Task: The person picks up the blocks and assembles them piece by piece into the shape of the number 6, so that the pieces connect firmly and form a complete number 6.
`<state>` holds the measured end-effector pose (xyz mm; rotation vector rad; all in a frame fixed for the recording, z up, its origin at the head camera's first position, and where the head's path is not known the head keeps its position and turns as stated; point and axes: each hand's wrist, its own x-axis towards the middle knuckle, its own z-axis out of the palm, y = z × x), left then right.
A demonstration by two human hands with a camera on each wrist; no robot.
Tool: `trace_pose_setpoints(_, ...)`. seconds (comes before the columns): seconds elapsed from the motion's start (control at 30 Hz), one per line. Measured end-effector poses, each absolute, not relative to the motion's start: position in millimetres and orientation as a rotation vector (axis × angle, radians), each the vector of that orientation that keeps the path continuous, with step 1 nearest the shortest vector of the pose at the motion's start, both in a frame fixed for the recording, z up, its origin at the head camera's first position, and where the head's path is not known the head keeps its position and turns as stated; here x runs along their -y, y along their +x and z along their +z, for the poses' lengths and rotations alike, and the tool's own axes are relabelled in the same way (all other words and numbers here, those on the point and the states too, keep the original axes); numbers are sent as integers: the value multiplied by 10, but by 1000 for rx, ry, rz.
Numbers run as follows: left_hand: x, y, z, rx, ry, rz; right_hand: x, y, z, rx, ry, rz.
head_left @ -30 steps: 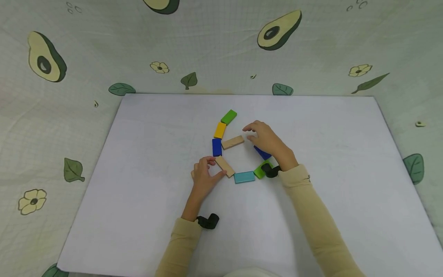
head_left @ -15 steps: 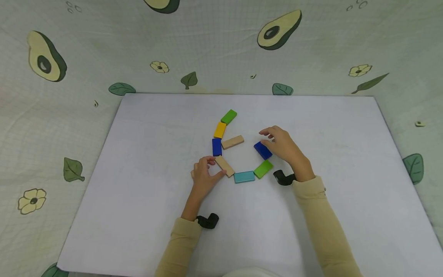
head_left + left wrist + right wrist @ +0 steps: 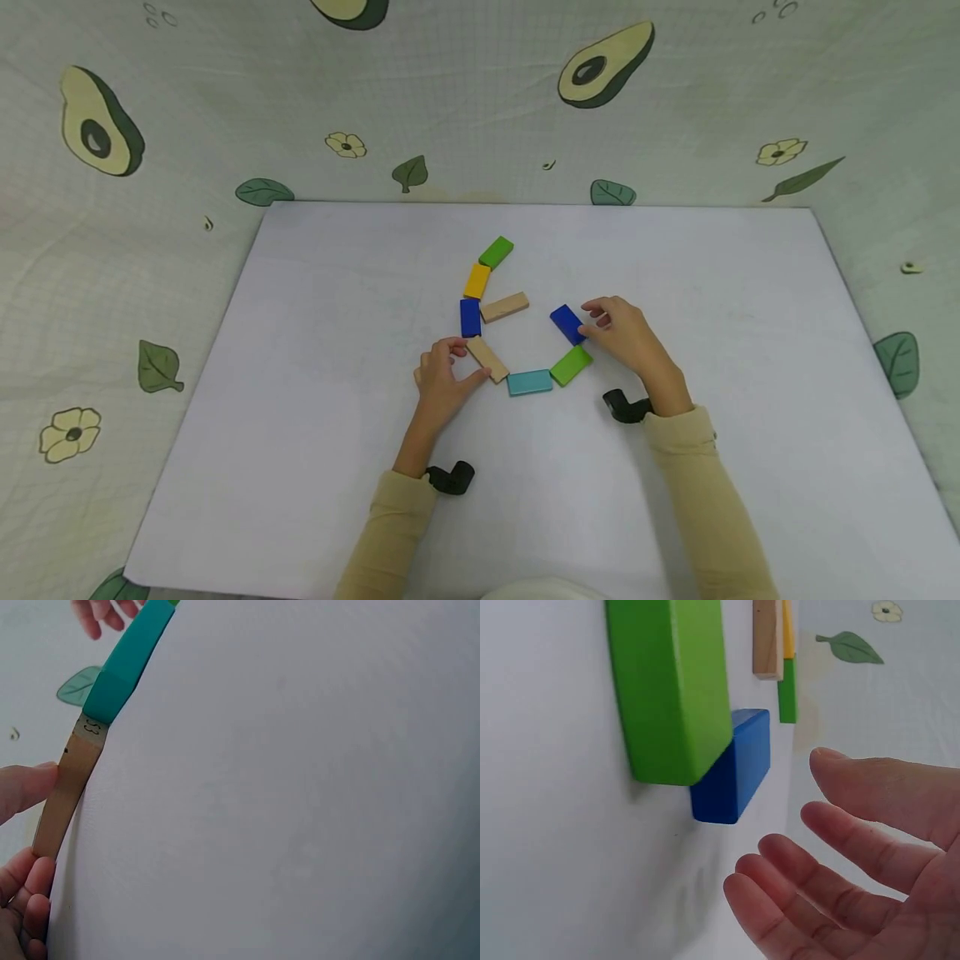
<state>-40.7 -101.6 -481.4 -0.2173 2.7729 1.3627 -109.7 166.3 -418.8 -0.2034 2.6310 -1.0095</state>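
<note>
Flat wooden blocks form a curved row on the white table. My left hand [image 3: 441, 385] pinches a plain wooden block [image 3: 487, 360] lying flat, thumb near one end and fingers at the other; the left wrist view shows the thumb and fingertips on this wooden block [image 3: 69, 776]. A turquoise block [image 3: 529, 382] touches its lower end. My right hand [image 3: 624, 333] is beside the right-hand blue block [image 3: 567, 324], fingers loosely bent. In the right wrist view, a gap shows between the fingers and the blue block [image 3: 744, 769]. A green block [image 3: 572, 366] adjoins that blue one.
Along the left side run another blue block [image 3: 470, 318], a yellow block [image 3: 477, 282] and a second green block [image 3: 497, 252]. Another plain block [image 3: 505, 307] points inward from the blue one. Behind the table [image 3: 330, 250] hangs a patterned cloth [image 3: 480, 100].
My right hand has moved right and toward me, from above the blue block to its right side, uncovering the green block. The blue block has turned slightly. My left hand stays put.
</note>
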Motion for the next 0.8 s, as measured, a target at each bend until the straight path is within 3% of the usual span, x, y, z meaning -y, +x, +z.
trace_pose_setpoints(0.8, 1006, -400, -4768, -2795, -205, 1352, -1579, -1036, -4421, -2653, -29, -1026)
